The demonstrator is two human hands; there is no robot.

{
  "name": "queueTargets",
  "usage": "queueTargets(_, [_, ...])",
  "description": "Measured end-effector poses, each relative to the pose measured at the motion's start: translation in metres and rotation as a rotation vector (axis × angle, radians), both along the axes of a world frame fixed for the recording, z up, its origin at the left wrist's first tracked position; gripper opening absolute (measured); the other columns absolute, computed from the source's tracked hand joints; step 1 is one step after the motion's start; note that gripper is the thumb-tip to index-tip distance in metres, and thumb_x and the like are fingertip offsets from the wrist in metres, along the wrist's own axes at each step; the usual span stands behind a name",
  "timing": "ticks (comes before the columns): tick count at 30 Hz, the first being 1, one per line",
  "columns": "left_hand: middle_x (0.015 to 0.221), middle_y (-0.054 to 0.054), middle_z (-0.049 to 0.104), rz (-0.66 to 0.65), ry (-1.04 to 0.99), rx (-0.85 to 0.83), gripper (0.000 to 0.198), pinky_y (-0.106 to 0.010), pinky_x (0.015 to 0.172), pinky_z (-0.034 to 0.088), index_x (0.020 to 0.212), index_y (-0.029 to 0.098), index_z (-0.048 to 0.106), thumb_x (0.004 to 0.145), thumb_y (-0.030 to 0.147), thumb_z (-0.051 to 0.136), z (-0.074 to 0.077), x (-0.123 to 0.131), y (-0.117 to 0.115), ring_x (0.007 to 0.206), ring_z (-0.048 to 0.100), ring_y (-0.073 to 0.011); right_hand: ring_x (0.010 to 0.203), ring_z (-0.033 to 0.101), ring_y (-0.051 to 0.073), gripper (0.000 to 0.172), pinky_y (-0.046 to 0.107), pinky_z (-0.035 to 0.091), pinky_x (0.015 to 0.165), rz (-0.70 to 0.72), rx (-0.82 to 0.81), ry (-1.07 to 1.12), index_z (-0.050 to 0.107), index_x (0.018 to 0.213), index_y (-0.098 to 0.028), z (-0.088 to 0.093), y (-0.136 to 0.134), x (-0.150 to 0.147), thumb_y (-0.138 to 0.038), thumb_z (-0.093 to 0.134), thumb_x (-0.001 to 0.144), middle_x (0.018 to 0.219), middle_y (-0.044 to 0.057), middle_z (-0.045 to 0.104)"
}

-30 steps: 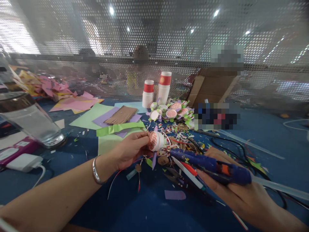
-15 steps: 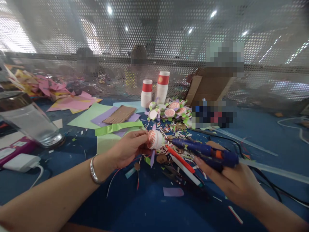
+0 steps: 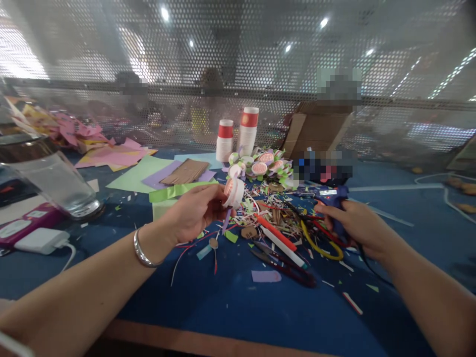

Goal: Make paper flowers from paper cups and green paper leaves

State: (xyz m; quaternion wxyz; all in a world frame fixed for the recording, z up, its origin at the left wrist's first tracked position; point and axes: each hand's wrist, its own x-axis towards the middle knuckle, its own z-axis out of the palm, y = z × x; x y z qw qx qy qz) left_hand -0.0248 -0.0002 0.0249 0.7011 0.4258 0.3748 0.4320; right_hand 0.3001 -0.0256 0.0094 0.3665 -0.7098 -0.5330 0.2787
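White stubby cylinder [image 3: 236, 193] in left grip [image 3: 195, 208]

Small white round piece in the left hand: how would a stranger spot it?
On the dark blue table, find the taller stack of red-and-white paper cups, then the heap of round, green-trimmed pieces before it. Nearer the camera is the small white round piece with a red-patterned face; unlike those heaped, it is held by the left hand.

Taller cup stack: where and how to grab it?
Probably by its red upper band, from the picture's right: the tall stack stands upright, the shorter stack is close on its left, and paper-trimmed pieces crowd its foot.
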Motion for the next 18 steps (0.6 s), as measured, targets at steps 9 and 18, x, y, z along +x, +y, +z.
queueTargets(9, [0.078, -0.005, 0.066, -0.103, 0.051, 0.027, 0.013, -0.027, 0.068, 0.05, 0.078, 0.014, 0.065, 0.087, 0.022, 0.063, -0.004, 0.006, -0.007, 0.068, 0.06, -0.012, 0.039, 0.057, 0.017, 0.042, 0.028, 0.04, 0.039, -0.082, -0.119, 0.002, 0.059, 0.057, -0.02, 0.003, 0.004, -0.001, -0.047, 0.068, 0.087, 0.054, 0.007, 0.065])
queueTargets(18, [0.068, 0.0, 0.056, 0.01, 0.076, 0.106, 0.018, -0.025, 0.061, 0.046, 0.064, 0.017, 0.055, 0.081, 0.015, 0.057, -0.004, 0.004, 0.004, 0.062, 0.055, -0.0106, 0.048, 0.049, 0.015, 0.045, 0.03, 0.033, 0.054, -0.143, -0.103, -0.436, 0.065, 0.057, -0.018, 0.002, 0.008, 0.007, -0.048, 0.069, 0.091, 0.049, 0.003, 0.055])
